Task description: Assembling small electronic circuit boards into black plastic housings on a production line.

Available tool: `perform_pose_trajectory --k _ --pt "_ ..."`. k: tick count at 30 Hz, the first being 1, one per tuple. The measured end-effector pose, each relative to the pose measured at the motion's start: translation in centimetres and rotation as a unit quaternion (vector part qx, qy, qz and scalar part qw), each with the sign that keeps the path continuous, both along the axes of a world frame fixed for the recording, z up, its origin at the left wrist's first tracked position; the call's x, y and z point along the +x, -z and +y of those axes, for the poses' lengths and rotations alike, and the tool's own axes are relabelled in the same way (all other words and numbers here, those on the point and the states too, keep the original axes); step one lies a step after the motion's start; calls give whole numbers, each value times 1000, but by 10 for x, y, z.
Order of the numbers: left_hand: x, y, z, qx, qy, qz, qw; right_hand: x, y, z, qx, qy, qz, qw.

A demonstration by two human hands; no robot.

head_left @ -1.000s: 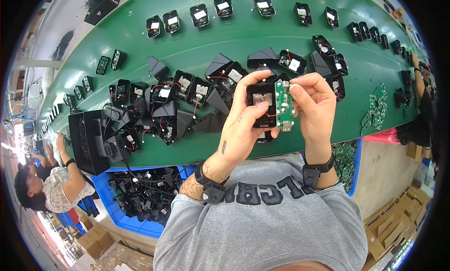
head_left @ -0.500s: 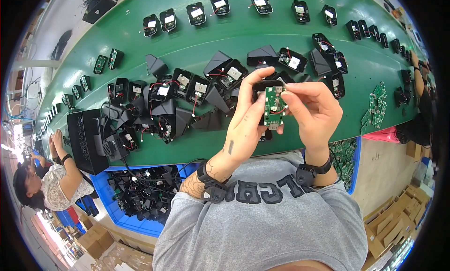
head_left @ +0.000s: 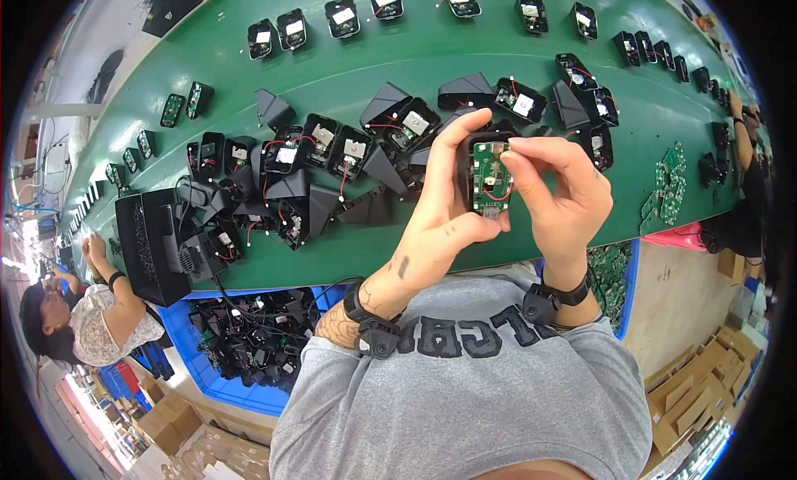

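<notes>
My left hand (head_left: 440, 218) is wrapped round a black plastic housing (head_left: 462, 174) in front of me, its thumb near the lower end. In the housing's open face lies a green circuit board (head_left: 481, 166) with a metal port at its bottom and a red wire looping across it. My right hand (head_left: 569, 189) pinches the board's upper right edge between thumb and forefinger. Whether the board is fully seated cannot be made out. Just beyond my hands, several open black housings (head_left: 352, 150) with red wires lie in a loose heap.
On the green table (head_left: 349, 81), a row of housings (head_left: 342, 17) runs along the far side. Bare circuit boards (head_left: 664, 185) are piled at right. A black bin (head_left: 143, 252) stands at left, above a blue crate (head_left: 224, 389) of parts. A co-worker (head_left: 108, 322) sits at far left.
The circuit board has shifted slightly up and sits more squarely over the housing. My left thumb has slid from the board's side to its lower end. My right hand keeps its pinch.
</notes>
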State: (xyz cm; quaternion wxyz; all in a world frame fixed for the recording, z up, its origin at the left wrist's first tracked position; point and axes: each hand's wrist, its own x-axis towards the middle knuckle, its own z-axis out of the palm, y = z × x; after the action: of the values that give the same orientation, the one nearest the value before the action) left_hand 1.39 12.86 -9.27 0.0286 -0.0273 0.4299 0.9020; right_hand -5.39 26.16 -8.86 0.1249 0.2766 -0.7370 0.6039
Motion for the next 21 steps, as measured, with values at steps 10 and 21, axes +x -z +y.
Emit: perform_pose_trajectory --k 10,21 --pt "-3 4 -2 -17 18 50 998 -5 -7 -7 -90 -112 -273 951" --pt "-7 15 14 -368 -113 126 914 -11 -4 15 -97 -233 -407 878"
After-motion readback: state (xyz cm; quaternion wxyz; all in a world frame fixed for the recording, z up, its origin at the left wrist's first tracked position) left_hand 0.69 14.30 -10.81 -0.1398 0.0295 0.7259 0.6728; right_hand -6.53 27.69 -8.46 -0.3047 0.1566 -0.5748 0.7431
